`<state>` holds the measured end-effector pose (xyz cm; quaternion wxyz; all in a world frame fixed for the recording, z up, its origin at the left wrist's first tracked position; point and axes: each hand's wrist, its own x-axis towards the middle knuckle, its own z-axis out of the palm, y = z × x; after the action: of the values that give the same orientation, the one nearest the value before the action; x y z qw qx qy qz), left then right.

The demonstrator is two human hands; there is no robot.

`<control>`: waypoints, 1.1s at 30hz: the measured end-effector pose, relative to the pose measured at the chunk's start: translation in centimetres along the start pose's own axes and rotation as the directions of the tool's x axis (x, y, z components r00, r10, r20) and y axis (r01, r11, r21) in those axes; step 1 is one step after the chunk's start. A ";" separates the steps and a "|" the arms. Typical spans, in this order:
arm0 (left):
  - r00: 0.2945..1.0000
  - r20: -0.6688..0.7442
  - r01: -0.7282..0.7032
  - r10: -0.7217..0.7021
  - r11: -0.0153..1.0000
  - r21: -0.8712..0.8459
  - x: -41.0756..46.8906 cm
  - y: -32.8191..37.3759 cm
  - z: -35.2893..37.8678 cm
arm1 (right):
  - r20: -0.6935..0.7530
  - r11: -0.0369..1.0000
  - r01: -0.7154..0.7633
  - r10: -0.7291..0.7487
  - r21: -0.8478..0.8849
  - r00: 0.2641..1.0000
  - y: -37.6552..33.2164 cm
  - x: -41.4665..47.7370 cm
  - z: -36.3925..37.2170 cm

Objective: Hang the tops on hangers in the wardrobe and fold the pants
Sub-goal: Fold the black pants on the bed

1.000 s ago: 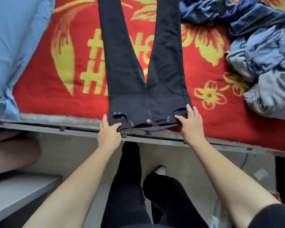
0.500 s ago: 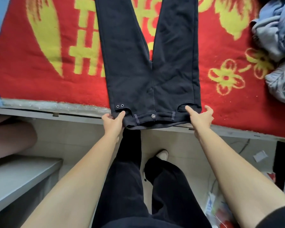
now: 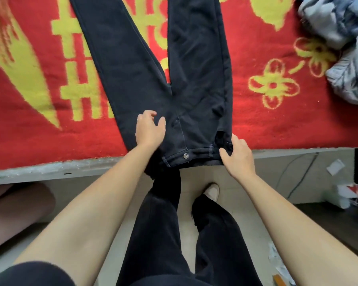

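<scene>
Red plush blanket (image 3: 256, 120) with yellow flowers covers the bed. Black pants (image 3: 198, 79) lie flat on it, waistband at the near edge, legs running toward 12 o'clock. The right hand (image 3: 238, 155) pinches the waistband corner at 3 o'clock. The left hand (image 3: 150, 129) rests on the 9 o'clock hip, fingers bent; I can't tell whether its grip has cloth. Folding leg over leg would, I'd guess, turn on that long axis. The cloth looks thick and seamed.
</scene>
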<state>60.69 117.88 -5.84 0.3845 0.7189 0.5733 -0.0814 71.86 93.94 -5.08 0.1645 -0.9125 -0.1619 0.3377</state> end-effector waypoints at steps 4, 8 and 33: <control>0.964 0.149 -0.231 0.220 0.971 0.062 5.1 10.5 2.7 | -0.013 1.000 0.018 -0.018 -0.004 1.000 0.6 -0.2 0.6; 0.940 0.224 -0.272 0.257 0.961 0.039 7.4 19.0 7.0 | -0.048 0.999 0.053 -0.053 -0.003 0.997 0.5 0.7 1.3; 0.960 0.155 0.277 -0.231 0.744 -0.608 10.4 -3.3 -7.7 | 0.586 0.714 0.637 -0.392 -0.292 0.709 -12.6 -1.8 11.6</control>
<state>58.73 130.96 -7.86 0.6056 0.4626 0.6465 0.0365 60.47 106.70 -7.25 -0.0196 -0.7227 -0.5314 0.4416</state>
